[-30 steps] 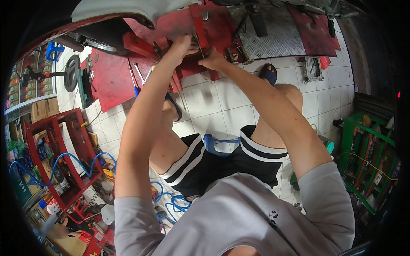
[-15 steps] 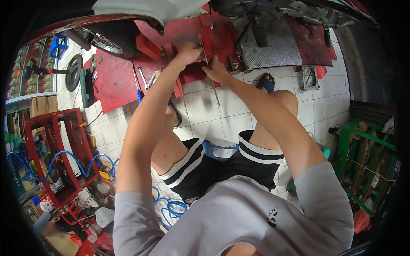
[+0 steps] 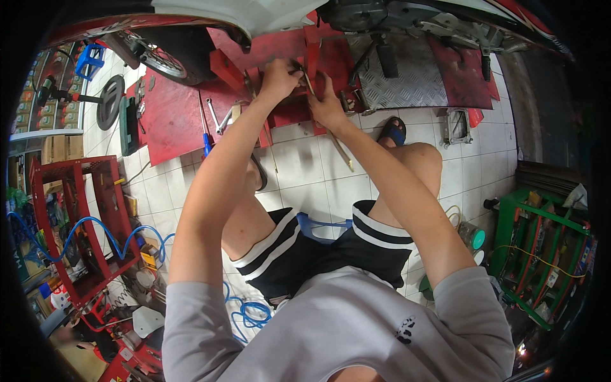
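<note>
At the red motorcycle lift, my right hand is closed round a long, thin metal strip. Its lower end slants out below that hand, over the tiles. My left hand is just left of the strip's upper end, with its fingers curled in. What those fingers hold is too small and hidden to make out. A red upright bracket rises right above both hands. Another thin strip hangs from the lift beside my left wrist, apart from both hands.
A motorcycle wheel stands at the upper left. On the red platform lie a blue-handled screwdriver and a wrench. A red rack and coiled blue hose are left, a green rack right.
The strip's lower end has swung to the right and shows broader. My right hand has turned slightly with it. My left hand stays near the bracket.
</note>
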Motion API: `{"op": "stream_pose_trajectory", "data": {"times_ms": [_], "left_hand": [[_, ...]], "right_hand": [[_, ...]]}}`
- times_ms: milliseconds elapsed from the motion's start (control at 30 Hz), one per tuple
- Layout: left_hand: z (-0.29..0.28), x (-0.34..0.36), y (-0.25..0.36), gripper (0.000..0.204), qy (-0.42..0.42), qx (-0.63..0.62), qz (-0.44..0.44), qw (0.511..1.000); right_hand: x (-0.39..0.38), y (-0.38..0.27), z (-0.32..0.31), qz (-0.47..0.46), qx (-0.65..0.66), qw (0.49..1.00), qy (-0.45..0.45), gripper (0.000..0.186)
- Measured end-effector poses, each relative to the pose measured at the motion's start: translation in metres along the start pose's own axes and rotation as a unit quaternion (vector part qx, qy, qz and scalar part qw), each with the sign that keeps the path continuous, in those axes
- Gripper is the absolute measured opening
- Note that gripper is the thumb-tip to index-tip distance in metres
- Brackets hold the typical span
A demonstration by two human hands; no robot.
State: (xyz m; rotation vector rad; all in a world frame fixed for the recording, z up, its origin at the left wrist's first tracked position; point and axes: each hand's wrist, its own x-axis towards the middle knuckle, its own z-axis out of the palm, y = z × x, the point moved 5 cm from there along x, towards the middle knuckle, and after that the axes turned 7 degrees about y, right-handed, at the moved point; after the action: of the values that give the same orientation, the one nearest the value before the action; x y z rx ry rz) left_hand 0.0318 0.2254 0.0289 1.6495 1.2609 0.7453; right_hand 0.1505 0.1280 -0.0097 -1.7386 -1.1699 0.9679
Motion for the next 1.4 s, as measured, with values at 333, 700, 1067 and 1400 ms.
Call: {"op": "stream_pose_trajectory", "data": {"times_ms": [333, 700, 1067, 1400], "left_hand": [[-0.011, 0.002, -0.009, 0.01, 0.002, -0.047, -0.022, 0.999], [-0.015, 0.004, -0.013, 0.026, -0.049, 0.019, -0.097, 0.994], [-0.01, 0.004, -0.02, 0.023, -0.081, -0.169, -0.134, 0.973], [-0.006, 0.0, -0.012, 0.027, -0.06, -0.016, -0.137, 0.989]], "right_hand": [[-0.025, -0.034, 0.009, 0.097, 0.049, 0.994, 0.015, 0.071], [-0.016, -0.015, 0.019, 0.073, 0.054, 0.995, 0.039, 0.075], [-0.022, -0.028, 0.012, 0.102, 0.056, 0.993, 0.031, 0.075], [-0.017, -0.02, 0.016, 0.071, 0.056, 0.995, 0.04, 0.075]]}}
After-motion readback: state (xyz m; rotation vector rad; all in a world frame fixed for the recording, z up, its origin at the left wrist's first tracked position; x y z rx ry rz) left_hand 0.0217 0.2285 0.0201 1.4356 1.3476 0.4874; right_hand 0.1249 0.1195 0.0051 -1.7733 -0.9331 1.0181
